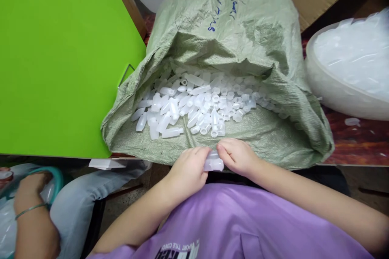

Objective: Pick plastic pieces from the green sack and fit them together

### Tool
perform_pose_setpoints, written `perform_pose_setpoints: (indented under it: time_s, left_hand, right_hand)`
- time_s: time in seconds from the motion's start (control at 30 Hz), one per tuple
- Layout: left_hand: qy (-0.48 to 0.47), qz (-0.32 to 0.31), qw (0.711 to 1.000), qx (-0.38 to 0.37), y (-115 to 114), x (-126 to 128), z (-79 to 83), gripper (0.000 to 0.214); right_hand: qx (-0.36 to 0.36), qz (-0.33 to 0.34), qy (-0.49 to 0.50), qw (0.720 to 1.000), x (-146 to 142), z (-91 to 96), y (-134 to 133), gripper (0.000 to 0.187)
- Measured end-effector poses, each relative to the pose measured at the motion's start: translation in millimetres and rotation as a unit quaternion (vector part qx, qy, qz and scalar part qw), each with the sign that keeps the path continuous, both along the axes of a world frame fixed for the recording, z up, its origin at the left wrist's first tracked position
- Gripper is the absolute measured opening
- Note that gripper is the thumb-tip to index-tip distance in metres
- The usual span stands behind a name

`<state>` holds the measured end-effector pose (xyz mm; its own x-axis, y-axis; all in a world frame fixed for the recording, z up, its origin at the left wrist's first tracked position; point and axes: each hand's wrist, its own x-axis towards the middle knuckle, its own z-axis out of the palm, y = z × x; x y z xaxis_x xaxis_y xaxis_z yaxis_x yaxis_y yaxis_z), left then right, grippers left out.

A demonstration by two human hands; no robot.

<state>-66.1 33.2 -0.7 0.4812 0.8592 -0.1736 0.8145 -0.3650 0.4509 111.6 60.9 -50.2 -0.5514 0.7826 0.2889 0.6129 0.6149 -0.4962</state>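
Close to my body, just below the mouth of a green woven sack (243, 28), a cluster of translucent white plastic pieces (214, 162) is held between my hands. My left hand (191, 168) is closed around its left side, thumb on top. From the right, my right hand (238, 156) grips its upper right edge with curled fingers. How many pieces are in the cluster, I cannot tell. Inside the sack's open mouth lies a heap of small translucent plastic bottles (173, 109), some slim with narrow necks, mixed with short ring-like pieces (231, 103).
A bright green panel (60, 56) fills the left side. At the right stands a white tub (340, 85) heaped with plastic pieces, with one loose piece (351, 122) on the red-brown table (352, 141). A co-worker's arm (36, 222) reaches over a teal-rimmed container (57, 182) at lower left.
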Motion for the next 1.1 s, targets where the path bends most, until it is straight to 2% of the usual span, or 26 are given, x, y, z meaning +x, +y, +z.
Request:
perform_pose_setpoints:
  time_s: [0.1, 0.17, 0.27, 0.37, 0.5, 0.7, 0.93, 1.1]
  left_hand:
    - [0.072, 0.018, 0.995, 0.072, 11, -19, 2.6, 0.038]
    - [0.123, 0.040, 0.985, 0.111, 21, -37, 3.6, 0.041]
    - [0.194, 0.025, 0.972, 0.129, 34, -63, 0.2, 0.042]
    - [0.218, 0.003, 0.966, 0.138, 42, -79, -8.0, 0.041]
    - [0.185, -0.014, 0.977, 0.102, 48, -88, -16.5, 0.040]
    - [0.095, 0.032, 0.994, 0.032, 54, -105, -21.0, 0.031]
    - [-0.002, 0.094, 0.995, 0.037, 34, -113, -26.6, 0.029]
    - [-0.014, 0.143, 0.987, 0.075, 19, -117, -33.0, 0.027]
  right_hand:
    - [-0.014, -0.008, -0.007, 1.000, 5, 4.9, 7, 0.034]
    - [-0.022, -0.055, -0.040, 0.997, 10, 7.3, 13, 0.032]
    - [-0.022, -0.105, -0.128, 0.986, 16, 7.6, 20, 0.026]
    - [-0.014, -0.109, -0.183, 0.977, 13, 5.6, 22, 0.025]
    - [-0.016, -0.124, -0.182, 0.975, 7, 5.0, 21, 0.023]
    - [-0.054, -0.143, -0.088, 0.984, 19, 5.8, 17, 0.019]
    - [-0.024, -0.117, -0.014, 0.993, 30, 2.3, 6, 0.026]
    - [-0.035, -0.099, 0.010, 0.994, 27, 3.3, 4, 0.025]
